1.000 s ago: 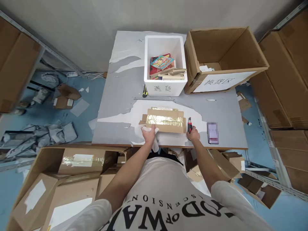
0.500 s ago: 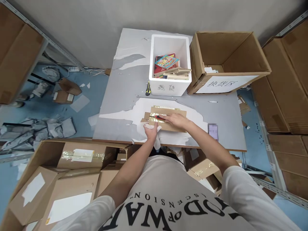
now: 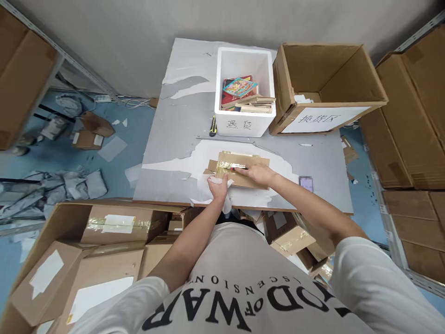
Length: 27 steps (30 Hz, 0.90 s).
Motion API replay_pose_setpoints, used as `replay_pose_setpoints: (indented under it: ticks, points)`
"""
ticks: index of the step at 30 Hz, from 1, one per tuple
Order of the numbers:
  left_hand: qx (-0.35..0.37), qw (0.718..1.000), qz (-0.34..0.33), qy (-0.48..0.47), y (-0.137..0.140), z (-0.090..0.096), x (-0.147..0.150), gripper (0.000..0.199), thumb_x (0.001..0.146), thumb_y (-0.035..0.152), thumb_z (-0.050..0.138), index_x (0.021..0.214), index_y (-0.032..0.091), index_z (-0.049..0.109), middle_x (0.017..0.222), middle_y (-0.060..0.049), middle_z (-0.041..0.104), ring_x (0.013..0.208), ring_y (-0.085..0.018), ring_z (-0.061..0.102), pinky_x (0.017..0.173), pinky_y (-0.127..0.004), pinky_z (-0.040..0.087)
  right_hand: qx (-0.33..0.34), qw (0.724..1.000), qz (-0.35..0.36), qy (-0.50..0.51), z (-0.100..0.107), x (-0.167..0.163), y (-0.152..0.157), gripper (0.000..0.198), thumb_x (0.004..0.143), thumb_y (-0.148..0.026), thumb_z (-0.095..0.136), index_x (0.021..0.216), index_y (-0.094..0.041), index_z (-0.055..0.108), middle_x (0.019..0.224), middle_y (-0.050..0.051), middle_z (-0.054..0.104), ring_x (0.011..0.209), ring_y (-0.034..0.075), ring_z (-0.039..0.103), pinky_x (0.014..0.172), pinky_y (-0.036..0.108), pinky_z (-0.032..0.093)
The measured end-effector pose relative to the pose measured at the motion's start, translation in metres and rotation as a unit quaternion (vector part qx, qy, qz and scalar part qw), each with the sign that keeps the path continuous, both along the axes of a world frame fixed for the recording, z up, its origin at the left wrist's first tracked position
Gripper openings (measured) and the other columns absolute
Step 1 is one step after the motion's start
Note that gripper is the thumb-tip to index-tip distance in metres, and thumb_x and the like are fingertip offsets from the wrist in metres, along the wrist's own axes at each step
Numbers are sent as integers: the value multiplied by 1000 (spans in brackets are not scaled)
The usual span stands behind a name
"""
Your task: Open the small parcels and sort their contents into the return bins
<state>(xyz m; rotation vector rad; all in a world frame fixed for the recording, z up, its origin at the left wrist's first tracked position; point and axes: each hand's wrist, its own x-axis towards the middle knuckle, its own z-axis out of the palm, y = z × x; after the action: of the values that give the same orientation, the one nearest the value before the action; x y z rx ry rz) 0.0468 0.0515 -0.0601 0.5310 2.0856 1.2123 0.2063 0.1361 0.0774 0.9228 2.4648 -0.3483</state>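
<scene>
A flat cardboard package [image 3: 255, 181], crossed by shiny tape, lies on the table in front of me. My left hand [image 3: 218, 188] grips its near left edge, thumb on top, with a crumpled white sheet [image 3: 227, 204] bunched in the same hand. A small flap [image 3: 211, 167] sticks out at the package's left end. Closed around a red and black box cutter [image 3: 237, 168], my right hand [image 3: 260, 174] rests over the middle of the package. The cutter lies low along the tape; its tip is too small to make out.
Behind the package stand a white foam box [image 3: 245, 125] holding books and an open cardboard box [image 3: 330, 76]. A yellow and black cutter [image 3: 213, 126] lies beside the foam box. Rightward is a phone-like device [image 3: 306, 183]. A large carton [image 3: 66, 208] of parcels sits below left.
My right hand has drawn the box cutter slightly to the right along the tape. The left hand keeps its hold on the package edge. The view has shifted slightly.
</scene>
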Motion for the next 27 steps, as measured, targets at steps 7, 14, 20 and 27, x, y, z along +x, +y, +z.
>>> replay_pose_setpoints:
  ticks: [7,14,20,27]
  points:
    - [-30,999,-7,32,1,8,3,51,70,43,74,104,20,45,102,-8,61,96,-21,63,92,-37,47,12,997,-21,-66,23,51,-6,64,91,-8,32,148,-37,28,111,12,64,81,22,65,66,30,37]
    - [-18,998,-6,56,1,0,3,55,70,45,74,108,19,44,105,-9,60,101,-22,62,94,-36,46,26,994,-44,-101,32,99,-15,63,89,-8,33,144,-37,36,103,12,66,80,23,65,62,29,36]
    - [-18,998,3,62,2,-1,5,58,67,44,75,110,19,44,105,-10,61,101,-23,62,94,-37,46,37,994,-82,-68,24,143,-28,72,82,-5,36,146,-39,33,96,11,66,71,20,63,59,30,37]
    - [-13,997,-11,76,0,3,6,58,70,45,73,112,18,44,108,-12,61,105,-24,61,97,-38,45,53,993,-89,-54,20,157,-49,76,81,-3,36,146,-40,30,98,9,64,69,18,61,57,28,33]
